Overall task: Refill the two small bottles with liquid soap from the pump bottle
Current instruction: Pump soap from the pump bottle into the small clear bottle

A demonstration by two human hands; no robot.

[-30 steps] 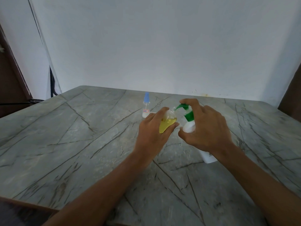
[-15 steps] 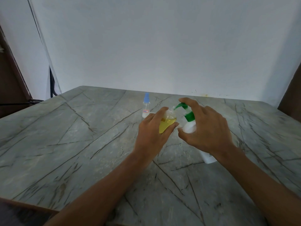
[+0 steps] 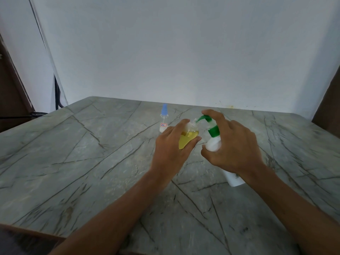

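Observation:
My left hand [image 3: 169, 150] grips a small clear bottle [image 3: 187, 138] partly filled with yellow liquid, tilted so its open mouth meets the green spout. My right hand [image 3: 233, 146] is curled round the white pump bottle [image 3: 214, 144], thumb on its body and index finger on top of the green pump head [image 3: 206, 119]. The pump bottle's base stands on the table near my right wrist. A second small bottle [image 3: 163, 119] with a blue cap and a white label stands upright behind my left hand, untouched.
The grey marble table [image 3: 82, 162] reaches to a white wall at the back. A dark cable hangs at the far left corner, and brown wooden edges show at both sides of the view.
Both hands and bottles stay almost still. My right index finger sits slightly higher on the pump head than a second ago.

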